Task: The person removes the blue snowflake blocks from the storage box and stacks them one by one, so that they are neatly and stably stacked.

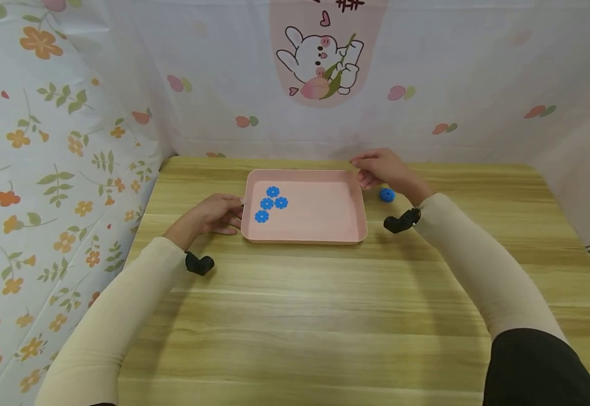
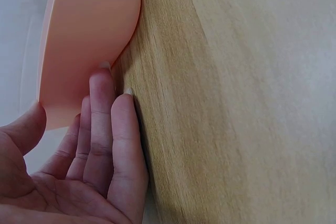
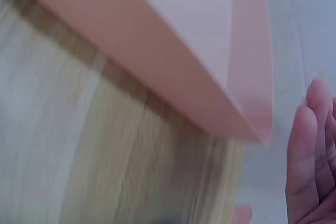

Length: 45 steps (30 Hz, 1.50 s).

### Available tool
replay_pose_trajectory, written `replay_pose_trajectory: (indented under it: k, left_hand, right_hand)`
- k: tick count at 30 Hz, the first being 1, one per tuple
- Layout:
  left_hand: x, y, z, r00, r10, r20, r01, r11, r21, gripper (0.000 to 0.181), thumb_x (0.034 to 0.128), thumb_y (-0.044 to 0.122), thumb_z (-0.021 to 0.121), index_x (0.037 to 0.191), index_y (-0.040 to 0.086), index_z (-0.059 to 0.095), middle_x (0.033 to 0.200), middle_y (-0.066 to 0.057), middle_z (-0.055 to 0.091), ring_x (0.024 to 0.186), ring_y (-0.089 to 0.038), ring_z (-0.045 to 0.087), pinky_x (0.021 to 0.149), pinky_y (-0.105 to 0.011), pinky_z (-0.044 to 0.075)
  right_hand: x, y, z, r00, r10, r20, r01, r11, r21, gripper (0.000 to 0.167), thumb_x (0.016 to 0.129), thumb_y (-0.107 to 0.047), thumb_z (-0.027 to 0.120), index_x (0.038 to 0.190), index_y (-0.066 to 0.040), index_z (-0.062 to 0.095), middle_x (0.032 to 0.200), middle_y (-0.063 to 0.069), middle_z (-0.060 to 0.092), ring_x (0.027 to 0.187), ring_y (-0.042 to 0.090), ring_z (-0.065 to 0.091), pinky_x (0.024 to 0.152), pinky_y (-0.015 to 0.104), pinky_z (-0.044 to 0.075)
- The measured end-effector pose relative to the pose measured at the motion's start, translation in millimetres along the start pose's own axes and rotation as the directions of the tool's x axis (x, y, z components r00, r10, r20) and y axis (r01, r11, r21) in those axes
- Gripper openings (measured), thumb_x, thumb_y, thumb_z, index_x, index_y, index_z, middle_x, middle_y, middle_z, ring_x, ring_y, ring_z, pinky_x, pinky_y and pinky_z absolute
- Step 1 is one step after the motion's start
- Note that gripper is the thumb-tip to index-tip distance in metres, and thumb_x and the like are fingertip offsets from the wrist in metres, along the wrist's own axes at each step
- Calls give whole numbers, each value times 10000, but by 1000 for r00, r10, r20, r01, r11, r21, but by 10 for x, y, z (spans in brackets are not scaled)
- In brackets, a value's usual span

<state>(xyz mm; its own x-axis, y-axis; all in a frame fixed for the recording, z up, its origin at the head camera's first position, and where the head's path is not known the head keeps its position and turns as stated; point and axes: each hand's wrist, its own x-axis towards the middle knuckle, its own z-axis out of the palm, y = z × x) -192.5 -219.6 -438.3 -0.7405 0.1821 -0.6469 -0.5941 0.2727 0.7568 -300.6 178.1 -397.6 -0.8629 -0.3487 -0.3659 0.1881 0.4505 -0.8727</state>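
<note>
A person's L hand [image 1: 217,214] is touching the pink tray [image 1: 320,214] at its L end, thumb resting at the rim, fingers lying nearly straight against the outer wall. The R hand [image 1: 383,169] is hovering by the tray's far R corner, its fingers nearly straight w/ the thumb standing apart. The tray is sitting flat on the wood-grain bench [image 1: 295,293], nr its back edge. 4 blue discs [image 1: 266,203] w/ notched rims are lying in its L half, clustered close. A blue pc [image 1: 387,195] is resting on the bench just R of the tray, below the R hand. Black wrist mounts [image 1: 199,264] are jutting from cream sleeves [image 1: 137,304]. Behind, a white cloth [image 1: 213,51] w/ a rabbit print is hanging; a flowered cloth [image 1: 84,183] is draping at L.
</note>
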Motion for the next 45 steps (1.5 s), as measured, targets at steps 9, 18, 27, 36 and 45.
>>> replay_pose_trajectory:
  k: [9,18,27,36,45]
  left_hand:
    - [16,-1,0,1000,5,5,-5,1000,0,449,1033,389,458,1378,103,490,947,-8,632,753,-126,669,692,-326,571]
    - [14,-2,0,1000,0,-3,0,1000,3,451,1033,388,459,1384,106,488,953,-12,628,751,-126,670,694,-328,573]
    - [17,-6,-5,1000,-1,-5,1,1000,6,446,1031,389,462,1356,87,505,961,-18,623,760,-128,671,700,-332,574]
    - [11,-1,-4,1000,-5,-8,5,1000,2,437,1032,386,461,1349,89,505,966,-22,619,762,-133,671,694,-331,573]
    - [-1,8,1,1000,-9,-9,9,1000,2,438,1034,378,459,1367,97,498,970,-25,625,773,-139,673,708,-341,574]
  right_hand:
    - [125,-106,323,999,-27,34,26,999,30,350,985,-208,571,1275,-13,595,665,57,649,530,142,648,616,372,587]
    - [233,-144,638,994,-66,86,67,998,-6,279,984,-186,566,1217,-62,653,668,74,630,556,153,641,635,369,586]
    - [340,-122,918,976,-73,203,83,996,-45,302,977,-193,586,1244,-66,642,762,112,644,604,191,620,644,348,584]
    - [404,-124,1087,951,-59,302,112,981,-160,297,986,-224,576,1262,-135,639,805,138,672,649,266,671,654,356,583]
    - [428,-128,1183,927,-32,374,139,955,-262,295,964,-273,590,1246,-211,652,811,125,683,682,281,679,631,319,566]
